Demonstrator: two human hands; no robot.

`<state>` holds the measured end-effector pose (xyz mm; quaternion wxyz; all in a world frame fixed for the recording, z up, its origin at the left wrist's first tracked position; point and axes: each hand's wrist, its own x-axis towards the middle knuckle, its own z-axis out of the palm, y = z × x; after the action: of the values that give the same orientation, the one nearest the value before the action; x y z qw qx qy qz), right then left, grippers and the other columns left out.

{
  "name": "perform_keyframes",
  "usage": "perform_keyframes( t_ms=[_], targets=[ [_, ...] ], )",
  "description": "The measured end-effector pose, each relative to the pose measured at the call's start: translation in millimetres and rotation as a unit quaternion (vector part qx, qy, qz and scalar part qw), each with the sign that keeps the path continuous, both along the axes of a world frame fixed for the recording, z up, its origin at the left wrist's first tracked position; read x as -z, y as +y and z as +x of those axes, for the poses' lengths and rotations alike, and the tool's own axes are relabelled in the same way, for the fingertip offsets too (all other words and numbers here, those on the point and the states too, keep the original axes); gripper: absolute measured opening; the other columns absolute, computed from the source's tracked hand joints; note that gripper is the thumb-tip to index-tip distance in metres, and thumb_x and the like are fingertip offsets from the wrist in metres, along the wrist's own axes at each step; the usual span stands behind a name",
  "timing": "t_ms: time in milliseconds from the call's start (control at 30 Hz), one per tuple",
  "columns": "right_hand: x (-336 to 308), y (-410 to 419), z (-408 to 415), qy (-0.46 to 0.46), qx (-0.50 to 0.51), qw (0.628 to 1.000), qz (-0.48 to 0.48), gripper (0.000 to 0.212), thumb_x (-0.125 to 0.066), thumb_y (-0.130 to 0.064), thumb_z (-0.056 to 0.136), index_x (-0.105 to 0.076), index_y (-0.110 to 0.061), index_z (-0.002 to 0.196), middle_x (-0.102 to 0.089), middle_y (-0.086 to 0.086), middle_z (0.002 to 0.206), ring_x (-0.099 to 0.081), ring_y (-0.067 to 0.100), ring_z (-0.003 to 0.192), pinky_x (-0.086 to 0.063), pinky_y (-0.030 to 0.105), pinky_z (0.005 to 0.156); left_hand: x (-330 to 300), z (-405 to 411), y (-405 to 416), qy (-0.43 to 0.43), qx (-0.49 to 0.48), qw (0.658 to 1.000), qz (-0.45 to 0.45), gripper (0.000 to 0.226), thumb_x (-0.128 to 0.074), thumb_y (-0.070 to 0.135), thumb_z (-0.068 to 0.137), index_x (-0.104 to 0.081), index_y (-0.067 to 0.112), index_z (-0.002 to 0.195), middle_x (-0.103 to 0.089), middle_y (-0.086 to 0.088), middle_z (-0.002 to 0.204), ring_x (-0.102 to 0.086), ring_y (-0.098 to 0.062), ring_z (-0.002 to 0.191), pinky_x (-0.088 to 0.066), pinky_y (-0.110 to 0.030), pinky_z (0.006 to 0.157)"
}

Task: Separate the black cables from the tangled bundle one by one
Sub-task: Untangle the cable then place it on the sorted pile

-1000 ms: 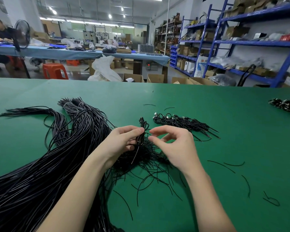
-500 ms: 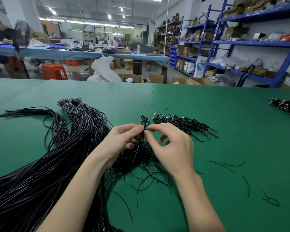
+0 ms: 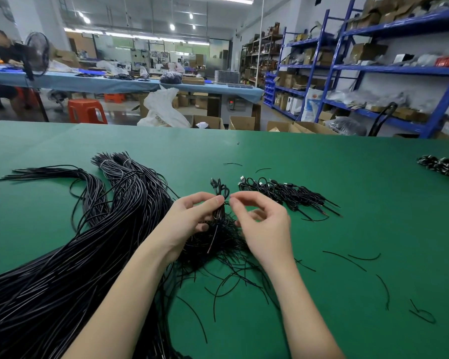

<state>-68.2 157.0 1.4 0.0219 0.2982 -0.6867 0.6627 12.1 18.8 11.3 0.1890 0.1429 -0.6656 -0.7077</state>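
Observation:
A big tangled bundle of long black cables [image 3: 62, 255] sprawls over the left of the green table [image 3: 347, 190]. My left hand [image 3: 189, 218] grips a small coiled black cable [image 3: 219, 193] held upright above a heap of short black wires [image 3: 218, 244]. My right hand [image 3: 262, 226] is beside it, thumb and forefinger pinching at the coil's loop, the other fingers curled. A pile of separated coiled cables [image 3: 283, 193] lies just beyond my right hand.
Loose short wire offcuts [image 3: 358, 257] are scattered on the table's right. Another small cable pile [image 3: 443, 167] lies at the far right edge. Beyond the table stand cardboard boxes [image 3: 241, 123], blue shelving [image 3: 373, 68] and a person at a far workbench [image 3: 114, 81].
My right hand moved in from a slightly apart position until its fingertips met the coil held by my left hand. The left hand stayed in place.

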Motion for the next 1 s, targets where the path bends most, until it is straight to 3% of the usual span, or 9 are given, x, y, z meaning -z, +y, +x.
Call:
perform_keyframes(
  t_ms=[67,133,300,467,567,667,800,900,1000],
  targets=[
    [3,5,-5,0.174,0.021,0.984,0.04,0.009,-0.077,-0.025,0.089,-0.078,-0.033,0.092,-0.073,-0.022,0.092,-0.064,0.009,0.066,-0.043,0.011,0.059,-1,1,0,-0.004,0.02,0.999,0.036,0.031,-0.076,0.041,0.079,-0.075,0.018,0.099,-0.057,0.006,0.08,-0.05,-0.01,0.071,-0.041,-0.026,0.072],
    [3,10,-9,0.241,0.025,0.968,0.058,0.01,-0.076,-0.03,0.089,-0.079,-0.034,0.097,-0.072,-0.024,0.096,-0.065,0.012,0.068,-0.043,0.012,0.058,-3,3,0,-0.015,0.046,0.997,0.058,0.024,-0.08,0.041,0.077,-0.077,0.022,0.091,-0.054,-0.003,0.087,-0.05,-0.014,0.074,-0.04,-0.027,0.072],
    [4,16,-11,0.292,0.047,0.953,0.069,0.011,-0.071,-0.038,0.093,-0.079,-0.034,0.099,-0.071,-0.024,0.099,-0.064,0.008,0.072,-0.044,0.014,0.06,-4,4,-2,-0.044,0.094,0.991,0.086,0.019,-0.077,0.044,0.075,-0.077,0.026,0.079,-0.062,0.005,0.076,-0.053,-0.011,0.07,-0.044,-0.023,0.065],
    [5,15,-9,0.286,0.022,0.956,0.063,0.006,-0.072,-0.022,0.095,-0.077,-0.022,0.09,-0.069,-0.015,0.086,-0.064,0.008,0.074,-0.05,0.024,0.06,-1,6,-3,-0.026,0.104,0.99,0.091,0.018,-0.081,0.041,0.072,-0.076,0.026,0.081,-0.06,0.008,0.074,-0.052,-0.007,0.064,-0.044,-0.021,0.063],
    [-2,12,-4,0.086,-0.056,0.995,0.019,0.013,-0.073,-0.011,0.092,-0.078,-0.02,0.085,-0.071,-0.006,0.072,-0.063,0.008,0.059,-0.049,0.019,0.052,-4,7,-6,0.025,0.074,0.997,0.028,0.019,-0.084,0.041,0.07,-0.076,0.029,0.083,-0.065,0.011,0.077,-0.055,-0.004,0.066,-0.045,-0.021,0.068],
    [-15,16,-2,-0.093,-0.168,0.981,-0.027,0.016,-0.072,-0.007,0.092,-0.08,-0.017,0.081,-0.07,0.002,0.066,-0.061,0.009,0.054,-0.051,0.019,0.052,-9,10,-9,0.082,0.06,0.993,-0.062,0.022,-0.083,0.04,0.071,-0.075,0.028,0.088,-0.07,0.008,0.081,-0.055,-0.003,0.067,-0.045,-0.015,0.068],
    [-25,20,-1,-0.325,-0.269,0.905,-0.056,0.01,-0.077,-0.019,0.074,-0.081,-0.011,0.072,-0.067,0.001,0.066,-0.058,0.002,0.051,-0.049,0.011,0.048,-12,12,-9,0.126,0.058,0.984,-0.116,0.019,-0.084,0.036,0.073,-0.076,0.027,0.089,-0.073,0.004,0.085,-0.064,-0.004,0.079,-0.049,-0.015,0.075],
    [-24,18,-3,-0.475,-0.282,0.831,-0.07,0.009,-0.077,-0.014,0.069,-0.078,-0.005,0.067,-0.063,0.003,0.065,-0.057,0.002,0.045,-0.048,0.009,0.042,-11,12,-9,0.122,0.045,0.979,-0.157,0.014,-0.085,0.031,0.076,-0.077,0.03,0.087,-0.074,0.004,0.087,-0.066,-0.007,0.084,-0.05,-0.02,0.08],
    [-17,18,-4,-0.565,-0.31,0.755,-0.117,0.011,-0.076,-0.008,0.068,-0.072,0.001,0.072,-0.06,0.006,0.065,-0.058,0.003,0.043,-0.049,0.011,0.041,-15,13,-11,0.119,0.06,0.966,-0.223,0.011,-0.079,0.027,0.08,-0.077,0.026,0.091,-0.075,0.001,0.091,-0.067,-0.011,0.087,-0.05,-0.027,0.078]
  ],
)
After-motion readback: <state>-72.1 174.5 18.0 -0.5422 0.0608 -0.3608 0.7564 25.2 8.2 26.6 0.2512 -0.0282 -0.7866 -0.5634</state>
